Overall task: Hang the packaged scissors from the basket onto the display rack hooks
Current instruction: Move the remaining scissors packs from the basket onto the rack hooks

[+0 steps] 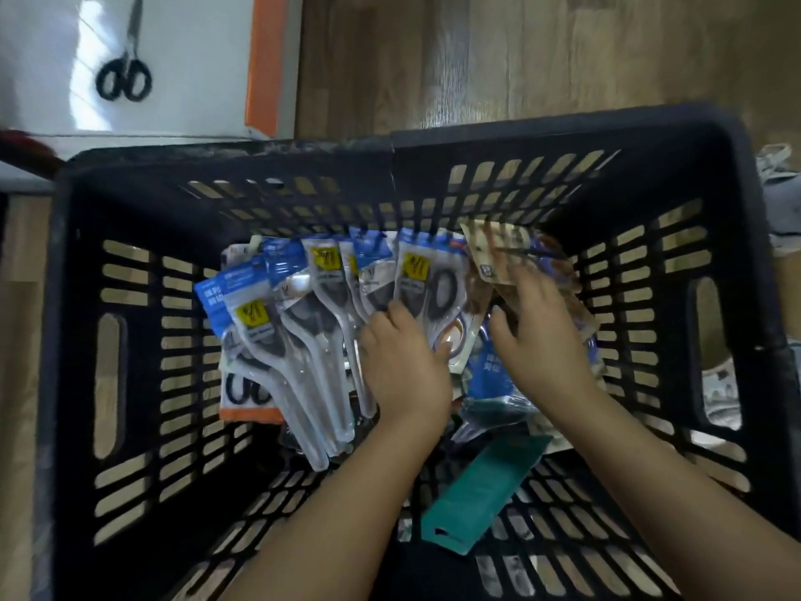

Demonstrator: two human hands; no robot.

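A wood-grain floor (542, 58) is showing past the far rim of the black slotted basket (130, 236) I am leaning over, and both my arms are reaching down into it. My left hand (405, 362) is lying on the fanned-out packaged scissors (303, 340), fingers curling round the edge of one clear blister pack with a blue header card and a yellow sticker (415, 266); the print on those cards and stickers is too blurred for me to read. My right hand (542, 336) is spreading over a jumble of blue and tan packs (498, 253) toward the right side of the basket, fingers fairly straight and pressing rather than gripping. A teal cardboard sleeve (481, 488) is lying near the front wall, between my forearms. Beyond the basket at upper left, a white box with an orange edge (260, 62) is showing a picture of black-handled scissors (125, 67).
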